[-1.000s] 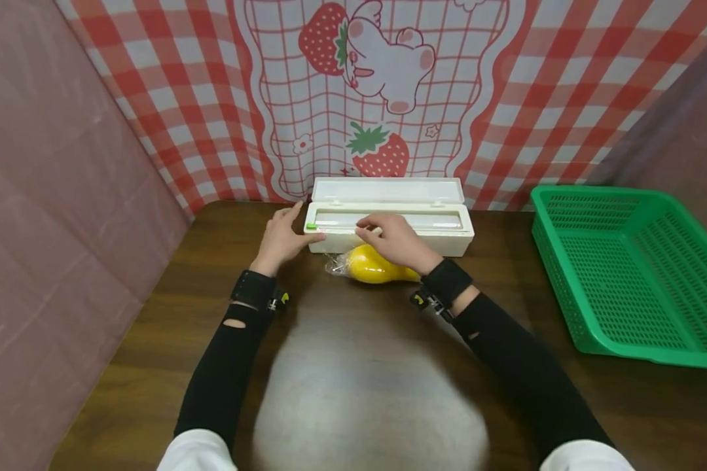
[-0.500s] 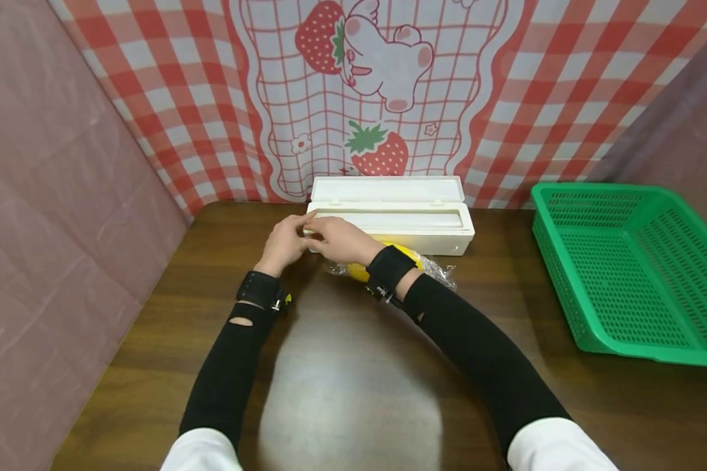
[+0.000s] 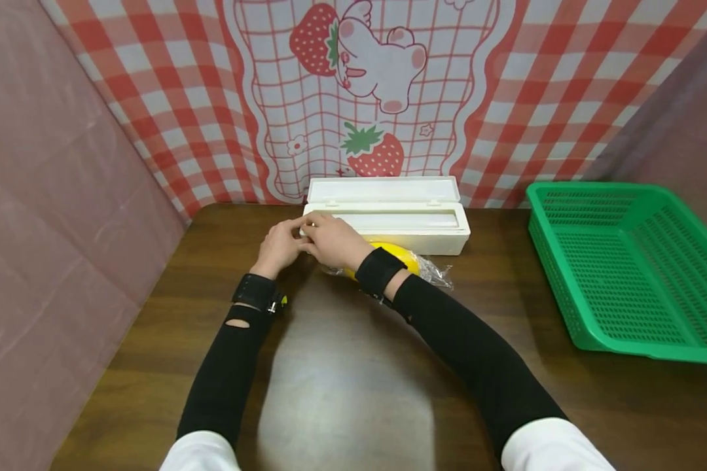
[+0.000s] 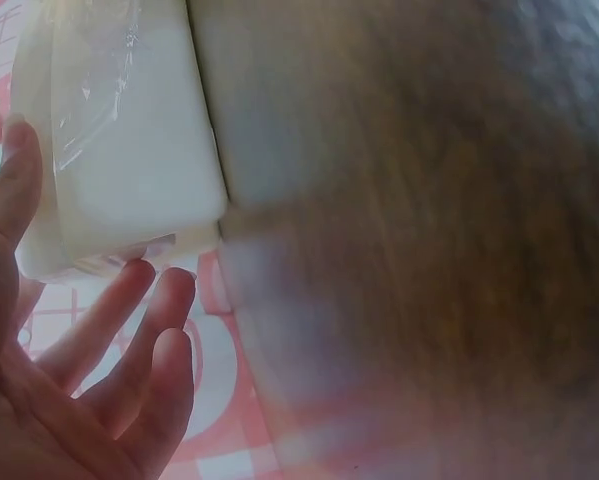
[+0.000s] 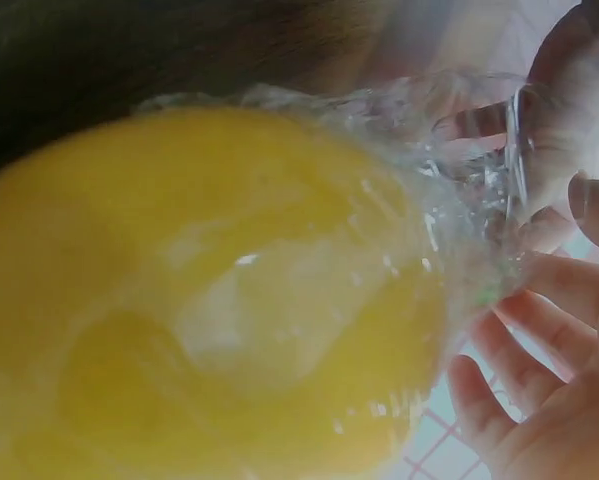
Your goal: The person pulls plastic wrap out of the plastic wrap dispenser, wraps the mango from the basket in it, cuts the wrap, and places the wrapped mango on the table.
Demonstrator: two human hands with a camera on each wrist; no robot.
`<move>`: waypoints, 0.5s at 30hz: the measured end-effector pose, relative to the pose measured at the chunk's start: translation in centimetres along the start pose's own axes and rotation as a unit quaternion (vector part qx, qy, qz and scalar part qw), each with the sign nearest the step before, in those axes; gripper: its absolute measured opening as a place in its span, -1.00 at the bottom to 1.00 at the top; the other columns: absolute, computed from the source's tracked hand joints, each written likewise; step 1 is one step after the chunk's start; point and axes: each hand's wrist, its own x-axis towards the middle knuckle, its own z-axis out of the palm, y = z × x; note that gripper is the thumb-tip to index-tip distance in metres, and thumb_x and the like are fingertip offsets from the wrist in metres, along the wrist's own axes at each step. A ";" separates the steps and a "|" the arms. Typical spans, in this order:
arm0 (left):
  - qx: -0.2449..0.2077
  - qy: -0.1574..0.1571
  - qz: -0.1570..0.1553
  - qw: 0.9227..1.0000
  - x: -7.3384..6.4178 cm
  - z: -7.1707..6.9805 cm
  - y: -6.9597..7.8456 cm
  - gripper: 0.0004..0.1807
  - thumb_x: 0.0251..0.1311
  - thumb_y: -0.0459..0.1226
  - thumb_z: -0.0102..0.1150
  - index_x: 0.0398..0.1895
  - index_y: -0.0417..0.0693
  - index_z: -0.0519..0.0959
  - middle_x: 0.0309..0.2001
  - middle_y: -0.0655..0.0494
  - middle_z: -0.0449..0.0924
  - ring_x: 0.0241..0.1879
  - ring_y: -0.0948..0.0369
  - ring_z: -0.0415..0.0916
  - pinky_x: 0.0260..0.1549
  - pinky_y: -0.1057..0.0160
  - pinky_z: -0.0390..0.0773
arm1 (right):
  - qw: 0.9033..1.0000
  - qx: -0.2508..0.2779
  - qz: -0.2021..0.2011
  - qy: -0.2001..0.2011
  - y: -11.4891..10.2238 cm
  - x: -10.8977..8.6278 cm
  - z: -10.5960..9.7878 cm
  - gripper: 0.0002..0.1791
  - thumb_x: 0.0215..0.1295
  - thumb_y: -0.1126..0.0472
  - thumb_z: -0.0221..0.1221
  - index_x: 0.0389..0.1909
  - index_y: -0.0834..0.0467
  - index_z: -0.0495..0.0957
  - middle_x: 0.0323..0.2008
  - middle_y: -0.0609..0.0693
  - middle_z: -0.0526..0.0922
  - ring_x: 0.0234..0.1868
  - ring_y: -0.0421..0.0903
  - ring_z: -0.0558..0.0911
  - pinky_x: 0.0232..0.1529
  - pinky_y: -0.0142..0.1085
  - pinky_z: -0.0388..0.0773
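Note:
A long white cling film dispenser [image 3: 415, 243] stands at the table's back edge with its lid up. My left hand [image 3: 279, 248] holds its left end; in the left wrist view the thumb [image 4: 17, 165] lies along one edge and a fingertip touches the end face. My right hand [image 3: 337, 241] reaches across to the same corner, its fingertips close to the left hand's. Whether they pinch anything there is hidden. Beneath my right wrist lies a rounded yellow object [image 3: 397, 252] wrapped in cling film, with a crumpled film tail [image 3: 435, 271] on its right.
A green perforated plastic basket [image 3: 571, 307] stands at the right of the brown wooden table [image 3: 353, 366]. A red-and-white checked cloth [image 3: 203, 104] hangs right behind the dispenser. Pink cloth [image 3: 65, 216] hangs at the left side.
My right hand has moved left along the dispenser to its left end, covering the green piece seen there earlier. The left hand stays at that end. The yellow object's right-hand film tail is now uncovered.

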 end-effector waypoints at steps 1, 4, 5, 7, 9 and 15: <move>0.001 -0.001 -0.001 1.000 0.0 0.0 0.0 -0.44 0.07 -0.01 0.18 0.23 0.39 0.39 -0.33 0.14 0.49 -0.31 0.09 0.40 -0.39 0.04 0.38 | 1.000 -0.004 0.002 0.000 0.0 0.0 0.0 -0.48 0.37 -0.15 -0.13 0.07 0.12 0.49 0.11 0.02 0.39 0.14 -0.06 0.34 0.07 -0.25 0.31; 0.003 0.000 -0.004 1.000 0.0 0.0 -0.1 -0.41 0.05 0.04 0.20 0.23 0.41 0.37 -0.37 0.14 0.48 -0.33 0.09 0.40 -0.41 0.04 0.38 | 1.000 -0.005 0.009 0.003 0.0 0.0 -0.1 -0.49 0.37 -0.15 -0.13 0.05 0.13 0.50 0.09 0.02 0.40 0.11 -0.06 0.36 0.06 -0.25 0.32; 0.002 0.000 -0.004 1.000 0.0 0.0 -0.1 -0.39 0.04 0.05 0.21 0.24 0.41 0.37 -0.39 0.13 0.48 -0.34 0.09 0.40 -0.41 0.05 0.38 | 1.000 -0.004 0.012 0.002 0.0 0.0 -0.2 -0.50 0.37 -0.14 -0.12 0.04 0.14 0.50 0.10 0.02 0.40 0.11 -0.06 0.37 0.06 -0.25 0.32; 0.003 0.000 -0.004 1.000 0.0 0.0 -0.2 -0.38 0.01 0.09 0.21 0.23 0.43 0.37 -0.39 0.12 0.49 -0.33 0.09 0.41 -0.41 0.05 0.38 | 1.000 -0.003 0.016 0.001 0.0 0.0 -0.3 -0.51 0.37 -0.12 -0.11 0.04 0.14 0.50 0.11 0.03 0.39 0.12 -0.06 0.36 0.08 -0.25 0.30; 0.005 0.001 -0.002 1.000 0.0 -0.1 -0.2 -0.38 0.01 0.11 0.21 0.23 0.43 0.37 -0.34 0.12 0.52 -0.31 0.09 0.42 -0.41 0.03 0.39 | 1.000 -0.009 0.016 -0.005 -0.1 0.0 -0.5 -0.52 0.37 -0.12 -0.10 0.02 0.14 0.51 0.12 0.04 0.39 0.14 -0.05 0.35 0.08 -0.24 0.30; 0.008 0.000 0.006 1.000 -0.1 -0.1 -0.3 -0.40 0.03 0.12 0.18 0.22 0.43 0.38 -0.18 0.10 0.55 -0.26 0.08 0.43 -0.38 0.00 0.41 | 0.999 -0.035 0.020 -0.017 -0.4 -0.1 -0.6 -0.54 0.37 -0.12 -0.11 -0.01 0.11 0.53 0.16 0.02 0.37 0.17 -0.07 0.34 0.07 -0.25 0.32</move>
